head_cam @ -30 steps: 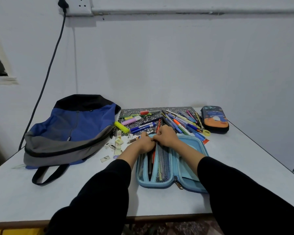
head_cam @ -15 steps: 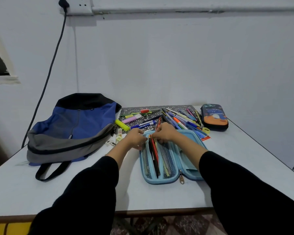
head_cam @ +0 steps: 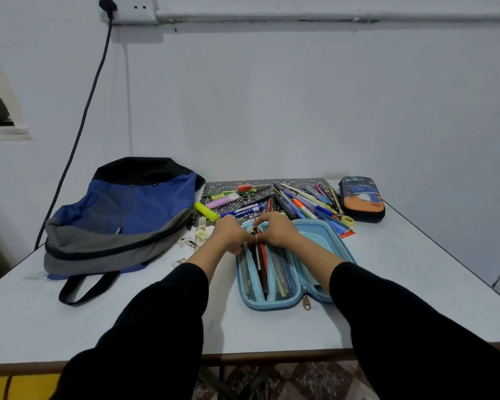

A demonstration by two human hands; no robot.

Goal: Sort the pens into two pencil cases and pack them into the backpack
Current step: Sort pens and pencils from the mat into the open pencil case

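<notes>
Blue, grey and black fabric backpack (head_cam: 122, 215) lies slack at the left of the white table (head_cam: 387, 284); it looks soft and light, best lifted by its strap. The light-blue zip pencil case (head_cam: 315, 235) lies open at centre and looks semi-stiff, so take it by the rim. The left hand (head_cam: 228, 233) and right hand (head_cam: 277, 229) curl at its far end. The right pinches the thin, slippery bundled pens (head_cam: 261, 264) inside; the left's hold is unclear.
</notes>
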